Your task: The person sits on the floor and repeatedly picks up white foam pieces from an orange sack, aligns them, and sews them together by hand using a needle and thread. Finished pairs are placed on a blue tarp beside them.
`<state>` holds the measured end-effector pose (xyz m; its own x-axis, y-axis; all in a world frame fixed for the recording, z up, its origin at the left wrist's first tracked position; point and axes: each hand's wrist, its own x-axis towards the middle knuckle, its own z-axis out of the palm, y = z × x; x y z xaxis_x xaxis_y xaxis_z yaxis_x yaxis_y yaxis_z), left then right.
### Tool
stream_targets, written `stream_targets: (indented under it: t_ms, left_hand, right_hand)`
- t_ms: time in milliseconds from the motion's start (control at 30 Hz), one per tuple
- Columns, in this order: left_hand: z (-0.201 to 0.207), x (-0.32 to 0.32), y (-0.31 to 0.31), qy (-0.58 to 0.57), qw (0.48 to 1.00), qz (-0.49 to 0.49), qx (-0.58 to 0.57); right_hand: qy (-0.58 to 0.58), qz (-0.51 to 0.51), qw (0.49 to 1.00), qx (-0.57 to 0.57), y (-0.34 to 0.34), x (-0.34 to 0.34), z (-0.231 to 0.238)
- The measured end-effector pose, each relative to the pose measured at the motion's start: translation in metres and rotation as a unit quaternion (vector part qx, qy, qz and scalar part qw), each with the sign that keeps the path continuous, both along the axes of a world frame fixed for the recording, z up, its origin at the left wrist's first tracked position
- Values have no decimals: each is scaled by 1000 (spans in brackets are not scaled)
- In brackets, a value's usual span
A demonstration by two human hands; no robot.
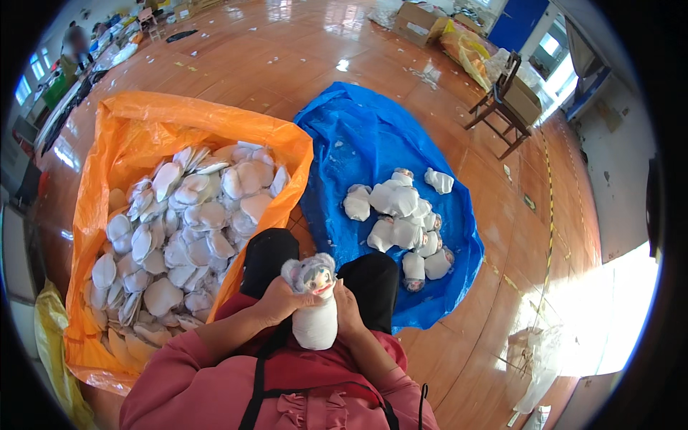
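Over my lap I hold a small doll (315,326) upright, with a grey fuzzy eared hood, a painted face and a plain white stuffed body. My left hand (278,302) is closed round its left side, just below the hood. On the other side my right hand (347,308) grips it near the neck, its fingers partly hidden. To my left, an orange woven sack (136,107) lies spread wide, holding a heap of flat white padded pieces (204,215). A blue sack (333,154) to the right carries several white-bodied dolls (394,197), some with faces showing.
A wooden chair (505,107) stands far right on the reddish tiled floor (265,64). Beyond it are a cardboard box (416,25) and a yellow sack (462,46). Clear plastic (539,362) lies near right. At the far left a person (77,46) is beside piled materials.
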<state>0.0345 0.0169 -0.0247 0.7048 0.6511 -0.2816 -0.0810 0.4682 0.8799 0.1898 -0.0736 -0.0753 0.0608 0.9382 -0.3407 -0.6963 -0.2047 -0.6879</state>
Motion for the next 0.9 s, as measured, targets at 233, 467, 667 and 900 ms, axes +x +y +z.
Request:
stream_targets:
  t_ms: [233, 467, 667, 900]
  left_hand:
    - [1, 6, 22, 13, 973, 196, 123]
    - [-8, 22, 12, -109, 935, 199, -273]
    - [-15, 16, 17, -93, 937, 227, -247]
    - [-2, -22, 9, 59, 965, 112, -228]
  right_hand:
    - [80, 25, 996, 43, -8, -13, 1]
    - [-143, -138, 979, 53, 6, -15, 2]
    - [-75, -79, 992, -68, -1, -25, 14]
    - [-230, -18, 971, -70, 2, 40, 16]
